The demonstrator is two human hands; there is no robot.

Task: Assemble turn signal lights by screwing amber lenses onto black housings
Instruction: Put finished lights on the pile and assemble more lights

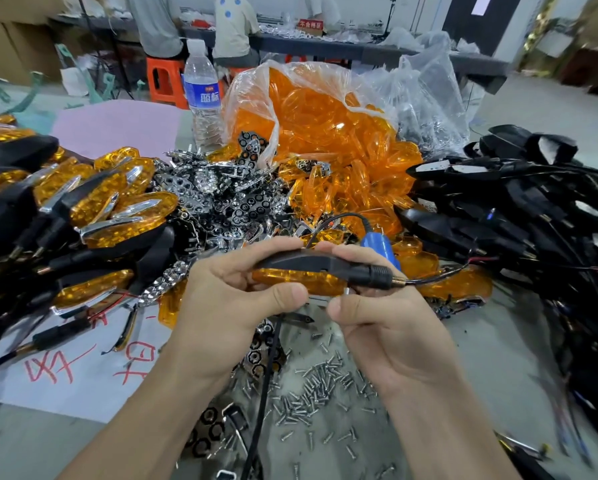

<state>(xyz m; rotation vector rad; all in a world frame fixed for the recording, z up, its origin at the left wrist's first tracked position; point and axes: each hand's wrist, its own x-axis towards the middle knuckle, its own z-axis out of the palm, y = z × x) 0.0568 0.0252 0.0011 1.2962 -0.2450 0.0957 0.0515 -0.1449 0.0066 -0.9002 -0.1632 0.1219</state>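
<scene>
I hold one turn signal light (311, 270) level above the table, its black housing on top and its amber lens underneath. My left hand (231, 299) grips its left end, thumb under the lens. My right hand (384, 323) grips the stem end, where a thin black wire comes out to the right. A blue electric screwdriver (377, 245) with a black cord lies just behind my right fingers. Small silver screws (321, 382) are scattered on the table below my hands.
Finished lights (93, 209) are piled at the left, black housings with wires (519, 209) at the right. A clear bag of amber lenses (325, 133) and chrome reflectors (221, 199) fill the middle. A water bottle (202, 95) stands behind. People sit at a far table.
</scene>
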